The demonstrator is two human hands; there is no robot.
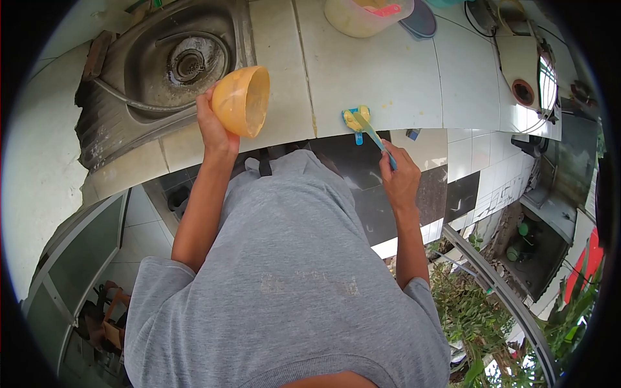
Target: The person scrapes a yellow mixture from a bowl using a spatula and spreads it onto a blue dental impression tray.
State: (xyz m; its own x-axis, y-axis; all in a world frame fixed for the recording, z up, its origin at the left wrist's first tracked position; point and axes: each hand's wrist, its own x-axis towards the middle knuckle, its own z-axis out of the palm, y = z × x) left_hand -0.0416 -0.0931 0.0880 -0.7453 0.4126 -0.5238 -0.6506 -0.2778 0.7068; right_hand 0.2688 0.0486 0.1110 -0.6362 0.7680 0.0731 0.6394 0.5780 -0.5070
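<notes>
My left hand (pixel 215 126) is wrapped round an orange plastic bowl (pixel 233 100), tipped on its side with its mouth facing right and pale smears on its inside. In my right hand (pixel 402 173) is a knife (pixel 372 136) with a pale green blade and a blue handle. Its blade tip lies on the soft yellow mixture (pixel 352 121) in a small blue mould (pixel 346 116). The mould sits at the counter's front edge, and its blue tab sticks out over the edge.
A steel sink (pixel 145 71) is at the left. Toward the back of the tiled counter (pixel 394 77) stand a pale tub (pixel 362 22) with a pink utensil inside and a dark round lid (pixel 419 19). An appliance (pixel 521 64) stands at the right. Small yellow crumbs dot the tiles.
</notes>
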